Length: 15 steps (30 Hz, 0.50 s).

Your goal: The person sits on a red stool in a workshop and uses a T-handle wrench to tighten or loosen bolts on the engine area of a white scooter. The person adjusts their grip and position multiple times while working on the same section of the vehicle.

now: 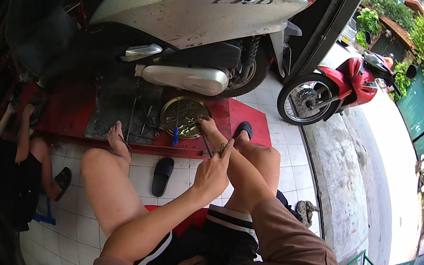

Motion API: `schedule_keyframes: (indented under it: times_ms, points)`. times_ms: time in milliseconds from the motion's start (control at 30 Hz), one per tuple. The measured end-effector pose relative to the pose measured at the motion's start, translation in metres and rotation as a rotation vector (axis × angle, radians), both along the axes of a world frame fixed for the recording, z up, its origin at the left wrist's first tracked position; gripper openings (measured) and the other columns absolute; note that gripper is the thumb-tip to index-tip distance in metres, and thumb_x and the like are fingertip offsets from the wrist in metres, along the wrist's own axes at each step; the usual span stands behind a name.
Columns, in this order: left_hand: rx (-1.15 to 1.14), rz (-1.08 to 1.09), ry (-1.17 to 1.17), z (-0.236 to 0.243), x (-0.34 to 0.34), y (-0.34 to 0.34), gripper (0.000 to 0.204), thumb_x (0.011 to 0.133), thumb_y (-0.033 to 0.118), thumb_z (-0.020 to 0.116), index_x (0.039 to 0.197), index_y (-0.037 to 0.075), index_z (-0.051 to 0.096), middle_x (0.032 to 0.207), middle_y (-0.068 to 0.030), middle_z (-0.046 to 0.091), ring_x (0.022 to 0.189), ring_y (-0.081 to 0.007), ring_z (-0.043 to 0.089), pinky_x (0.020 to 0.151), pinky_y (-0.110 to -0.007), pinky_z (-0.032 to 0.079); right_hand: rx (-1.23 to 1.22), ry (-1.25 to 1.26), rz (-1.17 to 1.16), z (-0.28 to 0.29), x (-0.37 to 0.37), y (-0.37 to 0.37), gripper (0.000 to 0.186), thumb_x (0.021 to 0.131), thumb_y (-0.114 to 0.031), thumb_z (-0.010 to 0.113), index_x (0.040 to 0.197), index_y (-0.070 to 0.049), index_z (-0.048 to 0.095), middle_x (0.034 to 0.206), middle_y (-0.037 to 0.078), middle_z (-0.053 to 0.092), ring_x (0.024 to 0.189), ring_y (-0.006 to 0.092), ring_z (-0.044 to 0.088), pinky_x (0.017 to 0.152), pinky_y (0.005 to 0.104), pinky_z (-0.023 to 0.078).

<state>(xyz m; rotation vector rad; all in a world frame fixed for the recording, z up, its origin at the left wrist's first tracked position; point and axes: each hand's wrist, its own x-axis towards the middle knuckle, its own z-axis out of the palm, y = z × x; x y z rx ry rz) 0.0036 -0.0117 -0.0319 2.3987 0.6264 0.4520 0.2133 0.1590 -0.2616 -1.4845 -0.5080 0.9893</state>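
My left hand (212, 174) is closed around a thin dark metal rod (206, 144), which points up toward the tray; its kind does not show clearly. Crossing beyond it, my right hand (206, 124) reaches over the right rim of a round brass-coloured tray (163, 111). Its fingers are pinched together there, and whatever they hold is too small to make out. Several small metal parts (186, 114) lie in the tray. A blue-handled screwdriver (175, 137) leans across the tray's near rim.
A silver scooter (184, 16) stands on the red platform (246, 118) ahead. Metal tools (150, 119) lie left of the tray. A black slipper (162, 177) is on the tiles. Another person's hands (27, 109) are at the far left. A red motorbike (349, 83) stands at right.
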Motion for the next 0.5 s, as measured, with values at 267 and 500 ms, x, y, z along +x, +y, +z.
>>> schedule_keyframes:
  times_ms: [267, 500]
  points:
    - [0.099, 0.028, -0.032, -0.009, -0.008, 0.02, 0.069, 0.068, -0.008, 0.055, 0.134, 0.001, 0.036, 0.113, -0.0307, 0.053, 0.085, -0.0461, 0.06, 0.075, -0.05, 0.051, -0.072, 0.468, 0.209, 0.073, -0.03, -0.044, 0.015, 0.092, -0.014, 0.046, 0.094, -0.004, 0.057, 0.069, 0.003, 0.054, 0.049, 0.0122, 0.044, 0.043, 0.0276, 0.039]
    - [0.34, 0.036, -0.011, -0.015, 0.001, 0.024, 0.039, 0.067, -0.002, 0.067, 0.104, 0.003, 0.056, 0.098, -0.0201, 0.061, 0.081, -0.0355, 0.065, 0.069, -0.044, 0.053, 0.114, 0.683, 0.291, 0.13, -0.049, -0.151, 0.024, 0.089, -0.017, 0.044, 0.106, -0.003, 0.055, 0.095, 0.013, 0.062, 0.087, 0.0268, 0.06, 0.081, 0.0411, 0.048]
